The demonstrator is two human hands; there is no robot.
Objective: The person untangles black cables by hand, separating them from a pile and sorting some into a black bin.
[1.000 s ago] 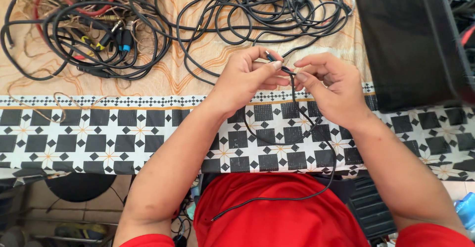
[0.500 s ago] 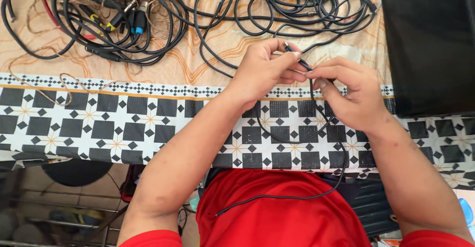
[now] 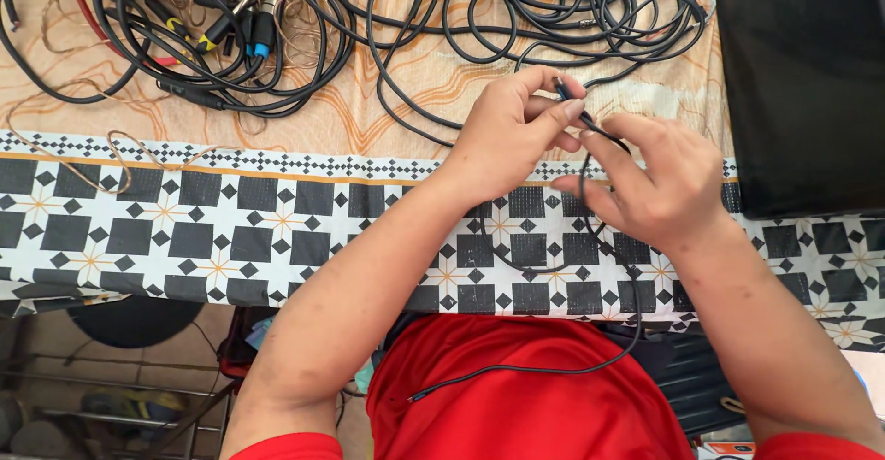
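Both hands have lifted a little higher over the bench (image 3: 138, 230). Left hand (image 3: 512, 133) pinches the thin black cable (image 3: 590, 248) near its end. Right hand (image 3: 659, 183) curls loosely around it, and the rest hangs down to the red shirt (image 3: 516, 405).

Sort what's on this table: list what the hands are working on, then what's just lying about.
In hand:
- thin black cable, pinched by the left hand and right hand

Lying about:
- tangle of black and red cables
- heap of black cables
- black box
- patterned tablecloth
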